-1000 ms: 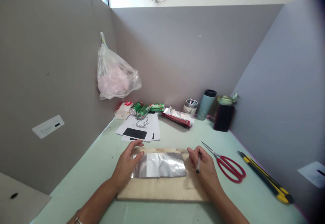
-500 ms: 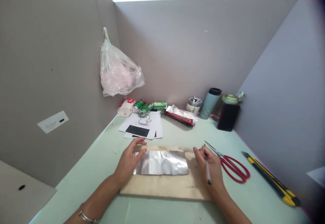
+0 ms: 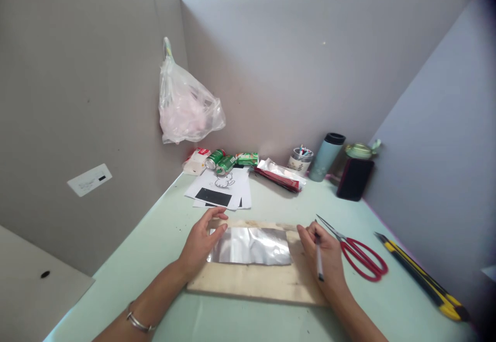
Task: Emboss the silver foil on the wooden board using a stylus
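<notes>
A crinkled silver metal sheet lies on a pale wooden board in front of me. My left hand rests at the left end of the sheet, fingers apart, with the thumb on its upper left corner. Over the right side of the board, my right hand is closed round a pen. The pen's dark end points back toward me, and its tip is hidden by my fingers. Just right of that hand lie red-handled scissors, their blades pointing away from me.
Paper sheets with a cat drawing lie behind the board, near crushed green cans. A red and silver packet, a pen cup, a blue tumbler and a phone stand or lie farther back. A yellow-black utility knife lies at right.
The whole view has shifted slightly, so things appear a little farther right. Both hands keep their places at the sheet and board, and the pen stays in my right hand.
</notes>
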`<state>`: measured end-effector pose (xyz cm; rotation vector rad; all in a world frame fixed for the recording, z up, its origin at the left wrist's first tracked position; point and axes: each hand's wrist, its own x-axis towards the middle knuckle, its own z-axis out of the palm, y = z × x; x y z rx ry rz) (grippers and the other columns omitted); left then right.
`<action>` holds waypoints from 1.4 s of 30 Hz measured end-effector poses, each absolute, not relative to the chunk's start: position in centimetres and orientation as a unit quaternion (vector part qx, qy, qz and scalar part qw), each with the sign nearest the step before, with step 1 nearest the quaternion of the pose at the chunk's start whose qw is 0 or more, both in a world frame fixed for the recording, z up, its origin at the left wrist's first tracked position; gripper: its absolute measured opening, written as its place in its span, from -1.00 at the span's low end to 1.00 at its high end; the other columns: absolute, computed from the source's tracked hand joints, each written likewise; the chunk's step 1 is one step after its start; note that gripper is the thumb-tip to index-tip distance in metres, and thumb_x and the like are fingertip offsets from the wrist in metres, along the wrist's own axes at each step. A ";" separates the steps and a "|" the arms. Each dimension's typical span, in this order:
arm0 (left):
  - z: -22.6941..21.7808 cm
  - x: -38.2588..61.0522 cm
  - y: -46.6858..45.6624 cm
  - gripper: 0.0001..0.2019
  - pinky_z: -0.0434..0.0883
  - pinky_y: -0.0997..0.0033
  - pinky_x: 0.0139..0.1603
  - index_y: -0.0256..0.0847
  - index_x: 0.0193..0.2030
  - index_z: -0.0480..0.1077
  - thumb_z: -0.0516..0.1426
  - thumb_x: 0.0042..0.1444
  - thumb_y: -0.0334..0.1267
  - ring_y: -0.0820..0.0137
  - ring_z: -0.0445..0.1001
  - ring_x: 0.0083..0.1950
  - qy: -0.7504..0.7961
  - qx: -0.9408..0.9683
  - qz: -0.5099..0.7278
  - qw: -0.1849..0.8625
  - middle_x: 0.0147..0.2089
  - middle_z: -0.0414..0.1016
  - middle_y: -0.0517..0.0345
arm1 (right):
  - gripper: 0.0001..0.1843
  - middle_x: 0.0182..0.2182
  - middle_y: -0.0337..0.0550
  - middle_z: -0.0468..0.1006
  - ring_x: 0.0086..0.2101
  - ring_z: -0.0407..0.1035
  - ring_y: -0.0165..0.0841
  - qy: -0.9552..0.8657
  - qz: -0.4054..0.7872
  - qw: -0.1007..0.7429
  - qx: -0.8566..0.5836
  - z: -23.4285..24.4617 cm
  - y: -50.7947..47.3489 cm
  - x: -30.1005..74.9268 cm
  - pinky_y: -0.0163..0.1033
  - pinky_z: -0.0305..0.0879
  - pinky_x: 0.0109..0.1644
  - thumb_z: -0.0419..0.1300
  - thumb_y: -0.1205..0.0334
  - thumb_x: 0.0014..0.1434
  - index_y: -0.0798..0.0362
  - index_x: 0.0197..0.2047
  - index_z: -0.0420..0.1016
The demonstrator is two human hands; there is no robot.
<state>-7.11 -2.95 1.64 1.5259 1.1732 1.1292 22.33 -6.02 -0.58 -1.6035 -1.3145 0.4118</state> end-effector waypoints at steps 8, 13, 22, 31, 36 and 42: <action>1.5 -7.2 -2.9 -0.66 0.36 0.21 0.18 -0.11 0.17 0.35 0.12 0.29 -0.12 0.17 0.43 0.17 0.465 0.643 0.446 0.413 0.05 0.48 0.04 | -0.76 -0.15 -0.16 0.58 -0.27 0.51 -0.35 -0.543 0.164 0.508 -0.648 -0.6 -5.9 22.2 -0.18 0.49 -0.21 0.21 0.11 0.37 0.10 -0.03 0.52; 2.4 -6.7 -3.8 -0.71 0.32 0.19 0.20 -0.08 0.15 0.37 0.08 0.32 -0.23 0.19 0.43 0.14 0.417 0.723 0.401 0.376 0.03 0.49 0.07 | -0.53 -0.60 -0.41 0.21 -0.57 0.15 -0.46 -0.515 0.168 0.546 -0.639 0.7 -6.4 21.7 -0.32 0.12 -0.49 0.23 -0.04 0.31 -0.02 -0.49 0.14; 6.3 -4.7 -5.8 -0.75 0.34 0.21 0.19 -0.22 0.13 0.42 0.11 0.35 -0.34 0.16 0.39 0.12 0.207 0.924 0.174 0.271 0.04 0.45 -0.04 | -0.46 -0.54 -0.25 0.42 -0.52 0.25 -0.34 -0.531 0.239 0.518 -0.626 4.6 -7.8 21.5 -0.24 0.23 -0.40 -0.09 -0.25 0.40 -0.01 -0.09 0.49; 3.2 -1.1 -6.0 -0.44 0.31 0.27 0.18 -0.50 0.26 0.29 0.17 0.35 -0.03 0.12 0.33 0.22 0.136 0.989 0.035 0.038 0.29 0.32 -0.27 | -0.62 -0.44 -0.19 0.57 -0.42 0.47 -0.31 -0.620 0.280 0.389 -0.621 4.5 -9.1 20.9 -0.35 0.41 -0.37 0.17 -0.13 0.27 -0.06 -0.38 0.60; 1.4 -0.8 -6.1 -0.29 0.26 0.23 0.19 -0.57 0.32 0.23 0.04 0.39 0.15 0.09 0.34 0.21 0.110 0.988 0.104 -0.016 0.37 0.25 -0.27 | -0.77 -0.48 -0.22 0.59 -0.48 0.49 -0.34 -0.560 0.279 0.393 -0.674 3.1 -9.4 21.7 -0.41 0.44 -0.46 0.26 -0.01 0.16 -0.05 -0.39 0.53; 0.6 -0.6 -6.0 -0.51 0.32 0.22 0.08 -0.47 0.26 0.33 -0.04 0.46 -0.06 0.15 0.42 0.11 0.111 0.983 0.143 -0.019 0.26 0.40 -0.16 | -0.74 -0.49 -0.25 0.53 -0.48 0.45 -0.37 -0.549 0.256 0.376 -0.702 2.0 -9.8 22.1 -0.46 0.41 -0.44 0.26 0.00 0.17 -0.04 -0.43 0.44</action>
